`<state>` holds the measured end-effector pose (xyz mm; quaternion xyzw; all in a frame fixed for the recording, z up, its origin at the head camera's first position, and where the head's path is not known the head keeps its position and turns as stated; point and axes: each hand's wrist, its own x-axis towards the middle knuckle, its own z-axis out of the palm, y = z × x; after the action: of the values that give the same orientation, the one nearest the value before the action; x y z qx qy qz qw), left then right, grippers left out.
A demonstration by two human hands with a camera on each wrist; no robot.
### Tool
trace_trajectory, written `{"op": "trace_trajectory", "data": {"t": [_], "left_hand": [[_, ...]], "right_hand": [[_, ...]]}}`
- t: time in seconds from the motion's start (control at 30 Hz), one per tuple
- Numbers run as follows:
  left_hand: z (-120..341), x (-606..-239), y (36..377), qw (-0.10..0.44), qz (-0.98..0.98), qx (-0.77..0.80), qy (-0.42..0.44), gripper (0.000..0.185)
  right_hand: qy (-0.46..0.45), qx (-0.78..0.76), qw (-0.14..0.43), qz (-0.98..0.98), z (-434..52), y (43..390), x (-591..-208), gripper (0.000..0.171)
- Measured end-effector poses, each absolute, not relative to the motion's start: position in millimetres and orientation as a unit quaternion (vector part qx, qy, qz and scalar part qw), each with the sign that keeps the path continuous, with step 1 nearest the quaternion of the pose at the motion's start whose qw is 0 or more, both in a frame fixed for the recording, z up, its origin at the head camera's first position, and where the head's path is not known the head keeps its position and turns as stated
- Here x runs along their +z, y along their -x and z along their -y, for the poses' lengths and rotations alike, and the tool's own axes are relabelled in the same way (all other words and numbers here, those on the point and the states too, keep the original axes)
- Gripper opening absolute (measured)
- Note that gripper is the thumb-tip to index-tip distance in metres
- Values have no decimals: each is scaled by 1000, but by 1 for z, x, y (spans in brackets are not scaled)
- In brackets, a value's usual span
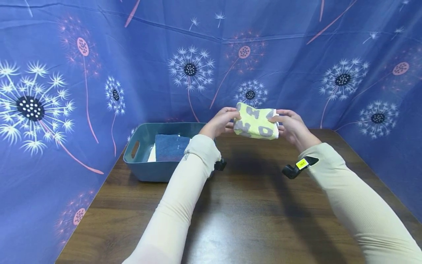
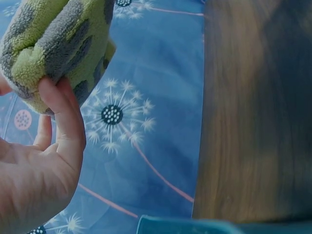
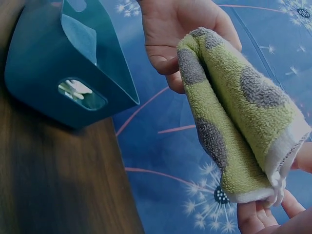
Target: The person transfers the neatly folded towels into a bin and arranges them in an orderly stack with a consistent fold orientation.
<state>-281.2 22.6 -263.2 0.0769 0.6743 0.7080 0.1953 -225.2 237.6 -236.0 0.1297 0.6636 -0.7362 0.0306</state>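
Observation:
A folded yellow-green towel point(image 1: 257, 121) with grey patches is held up in the air above the table, between both hands. My left hand point(image 1: 221, 122) pinches its left end, fingertips pressed into the fold in the left wrist view point(image 2: 53, 131). At the other end, my right hand point(image 1: 291, 126) grips the white-hemmed edge, thumb in front and fingers behind. The right wrist view shows the towel point(image 3: 229, 122) doubled over, with its layers parting at the hem.
A teal plastic basket point(image 1: 148, 172) with handle holes stands on the wooden table point(image 1: 230, 212) at the left. Inside lie a dark blue folded cloth point(image 1: 171, 146) and something white. A blue dandelion-print curtain point(image 1: 280, 44) hangs behind the table.

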Motion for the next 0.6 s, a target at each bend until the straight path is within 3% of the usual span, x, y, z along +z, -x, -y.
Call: {"op": "trace_trajectory", "data": {"t": [0.6], "left_hand": [[17,-254,283,185,-687,699,-75,57]], "right_hand": [[-110,-737,29,-667,-199,233,-232,40]]}}
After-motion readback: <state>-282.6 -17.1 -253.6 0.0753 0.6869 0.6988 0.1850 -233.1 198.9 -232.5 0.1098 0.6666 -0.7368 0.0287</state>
